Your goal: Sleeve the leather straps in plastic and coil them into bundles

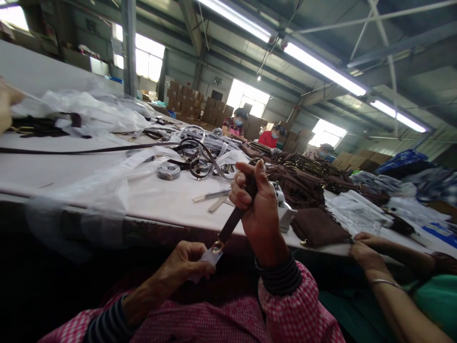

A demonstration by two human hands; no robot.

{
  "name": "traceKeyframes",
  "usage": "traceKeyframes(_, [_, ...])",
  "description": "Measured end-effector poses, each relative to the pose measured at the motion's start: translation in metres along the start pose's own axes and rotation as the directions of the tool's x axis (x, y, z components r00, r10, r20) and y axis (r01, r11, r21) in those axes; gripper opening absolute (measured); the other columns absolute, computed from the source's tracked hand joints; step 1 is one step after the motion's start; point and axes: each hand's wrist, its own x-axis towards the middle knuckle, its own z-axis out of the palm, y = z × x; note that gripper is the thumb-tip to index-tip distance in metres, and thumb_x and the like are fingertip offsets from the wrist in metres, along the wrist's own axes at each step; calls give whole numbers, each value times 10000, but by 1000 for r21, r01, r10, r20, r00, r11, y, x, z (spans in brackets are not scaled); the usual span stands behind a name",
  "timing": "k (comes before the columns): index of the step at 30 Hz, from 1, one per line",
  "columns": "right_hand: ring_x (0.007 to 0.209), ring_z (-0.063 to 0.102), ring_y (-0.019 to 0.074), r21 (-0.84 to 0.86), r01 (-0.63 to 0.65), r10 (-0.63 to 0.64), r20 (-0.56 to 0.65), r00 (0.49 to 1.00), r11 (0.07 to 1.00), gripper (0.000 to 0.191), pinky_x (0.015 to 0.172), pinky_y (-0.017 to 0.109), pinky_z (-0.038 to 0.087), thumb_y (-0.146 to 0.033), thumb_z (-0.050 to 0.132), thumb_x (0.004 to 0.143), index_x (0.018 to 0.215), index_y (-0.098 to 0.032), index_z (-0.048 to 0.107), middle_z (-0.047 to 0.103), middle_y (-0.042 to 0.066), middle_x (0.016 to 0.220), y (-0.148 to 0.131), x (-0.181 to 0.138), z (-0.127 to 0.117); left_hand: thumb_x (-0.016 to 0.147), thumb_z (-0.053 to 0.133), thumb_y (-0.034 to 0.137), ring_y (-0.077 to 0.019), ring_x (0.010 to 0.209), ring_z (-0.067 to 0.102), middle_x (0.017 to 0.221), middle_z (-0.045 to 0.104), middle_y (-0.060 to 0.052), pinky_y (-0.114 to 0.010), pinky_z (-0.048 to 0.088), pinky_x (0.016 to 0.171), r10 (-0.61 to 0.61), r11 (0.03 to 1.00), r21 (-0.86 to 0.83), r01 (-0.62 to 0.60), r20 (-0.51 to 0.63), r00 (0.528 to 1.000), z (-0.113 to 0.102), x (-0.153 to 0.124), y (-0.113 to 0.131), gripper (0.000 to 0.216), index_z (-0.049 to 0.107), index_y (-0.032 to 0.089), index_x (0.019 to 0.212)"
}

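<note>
My right hand (pixel 257 205) is closed around a dark brown strap (pixel 232 224), holding it up in front of the table edge. The strap slants down to a gold metal clasp (pixel 217 247). My left hand (pixel 185 267) pinches a small piece of white wrapping (pixel 210 257) at that clasp. Both my sleeves are pink checked over striped cuffs.
A long white worktable (pixel 157 200) carries tangled straps (pixel 196 157), clear plastic bags (pixel 89 114) and brown bags (pixel 316 228). A co-worker's hands (pixel 364 245) with a bracelet rest at the right edge. Other people sit far back near stacked cartons (pixel 189 97).
</note>
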Motion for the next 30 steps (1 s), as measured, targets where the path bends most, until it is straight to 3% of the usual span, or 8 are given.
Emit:
traceKeyframes(7, [429, 264, 17, 3, 38, -38, -30, 999, 999, 368, 381, 159, 194, -495, 629, 996, 889, -158, 730, 497, -45, 695, 4, 1, -5, 604, 943, 377, -109, 520, 527, 605, 699, -35, -219, 347, 512, 50, 999, 9, -50, -15, 999, 4, 0, 26, 346, 739, 123, 721])
traceKeyframes(14, [446, 323, 26, 28, 94, -92, -74, 993, 995, 357, 398, 163, 233, -501, 703, 938, 877, -150, 730, 521, -41, 684, 0, 8, -23, 692, 878, 302, -90, 493, 506, 564, 649, 11, -203, 353, 494, 77, 997, 3, -78, 86, 993, 13, -6, 66, 194, 764, 149, 728])
traceKeyframes(18, [527, 462, 67, 2, 72, -72, -15, 997, 997, 386, 461, 185, 360, -529, 777, 866, 885, -144, 757, 573, -17, 693, -7, 6, -32, 672, 879, 340, -90, 472, 482, 529, 623, 6, -209, 369, 482, 135, 991, -25, -132, 129, 982, 21, -4, 85, 237, 754, 140, 676])
traceKeyframes(22, [712, 587, 132, -150, 73, -65, 54, 996, 986, 453, 615, 234, 486, -585, 757, 875, 941, -138, 793, 651, 37, 770, -17, -1, -36, 632, 883, 288, -97, 511, 514, 577, 653, -17, -202, 376, 502, 155, 988, -18, -154, 120, 981, 29, -1, 101, 213, 759, 122, 678])
traceKeyframes(30, [900, 646, 184, -343, 88, 4, 258, 966, 935, 436, 774, 280, 516, -572, 637, 974, 1042, -180, 814, 737, 99, 991, -21, -11, -46, 619, 925, 288, -99, 486, 535, 594, 671, -13, -202, 388, 480, 168, 984, -94, -153, 167, 972, 34, 12, 114, 290, 781, 131, 816])
